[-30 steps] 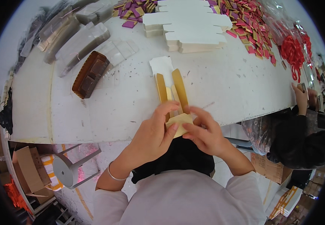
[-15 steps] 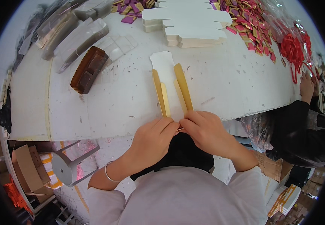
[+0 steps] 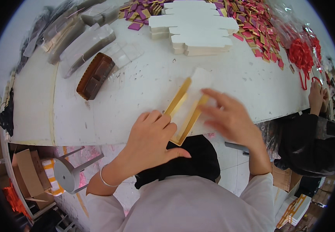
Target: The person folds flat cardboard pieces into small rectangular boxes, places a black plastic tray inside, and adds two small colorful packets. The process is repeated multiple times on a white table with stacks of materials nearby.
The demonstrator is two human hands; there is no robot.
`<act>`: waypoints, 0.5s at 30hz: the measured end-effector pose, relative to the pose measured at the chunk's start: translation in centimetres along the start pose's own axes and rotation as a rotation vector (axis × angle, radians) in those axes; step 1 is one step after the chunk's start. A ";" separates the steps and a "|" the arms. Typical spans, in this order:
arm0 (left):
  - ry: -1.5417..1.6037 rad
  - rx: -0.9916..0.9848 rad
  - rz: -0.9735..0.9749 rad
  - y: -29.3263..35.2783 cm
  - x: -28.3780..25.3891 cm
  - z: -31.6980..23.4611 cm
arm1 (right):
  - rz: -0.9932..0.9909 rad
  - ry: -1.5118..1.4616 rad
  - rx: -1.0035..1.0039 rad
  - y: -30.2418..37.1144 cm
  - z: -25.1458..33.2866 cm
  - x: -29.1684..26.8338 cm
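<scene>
A small folding carton [image 3: 194, 117] with gold side walls and a white flap at its far end lies slanted at the table's near edge. Its near end stands folded up into a gold corner. My left hand [image 3: 152, 133] has its fingers curled over the carton's left wall, with the thumb stretched out below the near end. Beside the right wall is my right hand [image 3: 229, 116], blurred, its fingers spread apart near the carton's far end. Whether those fingertips touch the wall I cannot tell.
A stack of flat white cartons [image 3: 194, 29] lies ahead. Behind it spread purple-and-gold pieces [image 3: 138, 17] and red-and-gold pieces [image 3: 258, 33]. A brown tray [image 3: 95, 76] and clear plastic trays [image 3: 86, 48] sit left. At right, another person's hand [image 3: 317, 96] is near red ribbon [image 3: 301, 54].
The carton has turned, its far end swinging right, and its near end now shows folded up. My right hand has let go of the near end and moved up and right, fingers spreading.
</scene>
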State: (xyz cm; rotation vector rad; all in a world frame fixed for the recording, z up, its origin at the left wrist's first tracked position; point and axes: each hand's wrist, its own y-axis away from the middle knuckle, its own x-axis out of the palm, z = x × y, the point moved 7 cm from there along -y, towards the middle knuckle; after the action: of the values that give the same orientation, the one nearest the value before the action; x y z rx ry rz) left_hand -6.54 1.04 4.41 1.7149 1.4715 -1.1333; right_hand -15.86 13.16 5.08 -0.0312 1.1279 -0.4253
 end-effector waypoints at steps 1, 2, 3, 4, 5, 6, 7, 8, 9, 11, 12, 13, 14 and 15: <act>-0.024 0.042 -0.023 -0.2 0.0 0.3 | -0.061 0.084 0.000 0.1 -0.9 -0.8; -0.049 0.083 -0.047 -0.3 0.0 0.4 | -0.083 0.120 -0.016 0.2 -1.4 -0.6; -0.048 0.079 -0.138 -0.3 -0.6 0.7 | -0.107 0.156 -0.036 0.1 -1.7 -0.5; -0.047 0.075 -0.230 -0.3 -1.1 0.9 | -0.119 0.166 -0.093 0.2 -0.7 -0.3; -0.047 0.072 -0.322 -0.2 -1.8 1.1 | -0.115 0.157 -0.099 0.4 -0.5 0.0; 0.093 -0.028 -0.337 -0.1 -2.0 1.9 | -0.111 0.143 -0.102 0.6 -0.4 0.6; 0.233 -0.128 -0.352 0.0 -2.1 2.6 | -0.108 0.128 -0.106 0.7 -0.2 1.0; 0.373 -0.228 -0.367 0.3 -2.1 3.4 | -0.120 0.118 -0.101 0.6 0.0 0.8; 0.372 -0.223 -0.332 0.5 -1.8 3.8 | -0.117 0.111 -0.091 0.6 0.2 1.0; 0.371 -0.215 -0.261 0.9 -0.9 5.1 | -0.109 0.097 -0.072 0.7 0.3 1.3; 0.373 -0.211 -0.274 1.1 -0.7 5.3 | -0.113 0.082 -0.067 0.7 0.3 1.4; 0.374 -0.207 -0.286 1.3 -0.6 5.5 | -0.118 0.068 -0.062 0.6 0.4 1.4; 0.375 -0.203 -0.298 1.4 -0.6 5.5 | -0.123 0.054 -0.057 0.5 0.4 1.5; 0.367 -0.201 -0.288 1.4 -0.5 5.6 | -0.126 0.047 -0.053 0.5 0.4 1.6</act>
State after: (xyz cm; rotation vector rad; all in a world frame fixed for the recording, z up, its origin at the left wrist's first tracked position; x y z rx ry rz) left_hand -6.42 -4.29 2.27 1.6664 2.0359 -0.7963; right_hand -14.77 12.99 3.75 -0.1398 1.1873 -0.5104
